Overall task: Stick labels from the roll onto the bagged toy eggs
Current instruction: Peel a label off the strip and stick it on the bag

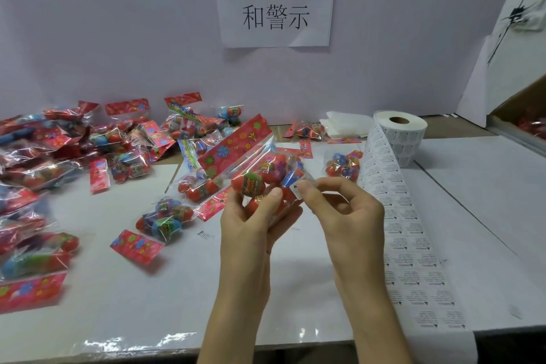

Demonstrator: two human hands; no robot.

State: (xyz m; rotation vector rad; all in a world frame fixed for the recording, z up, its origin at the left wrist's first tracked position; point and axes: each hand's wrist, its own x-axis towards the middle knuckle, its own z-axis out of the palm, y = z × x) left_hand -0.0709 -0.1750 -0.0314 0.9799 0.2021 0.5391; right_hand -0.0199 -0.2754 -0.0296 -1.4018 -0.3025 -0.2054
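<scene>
My left hand (pixel 251 221) grips a clear bag of toy eggs (pixel 263 174) with a red flowered header card, held up above the table's middle. My right hand (pixel 339 207) pinches a small white label (pixel 297 190) between thumb and forefinger and holds it against the bag's right side. The label roll (pixel 400 131) stands at the back right. Its strip of printed labels (pixel 404 230) runs down the table to the front edge, just right of my right hand.
Several bagged eggs (pixel 74 162) lie heaped on the left and back of the white table (pixel 147 289). One bag (pixel 344 165) lies beside the strip. Folded white sheets (pixel 345 124) sit behind. A cardboard box (pixel 526 118) stands far right. A paper sign (pixel 276 0) hangs on the wall.
</scene>
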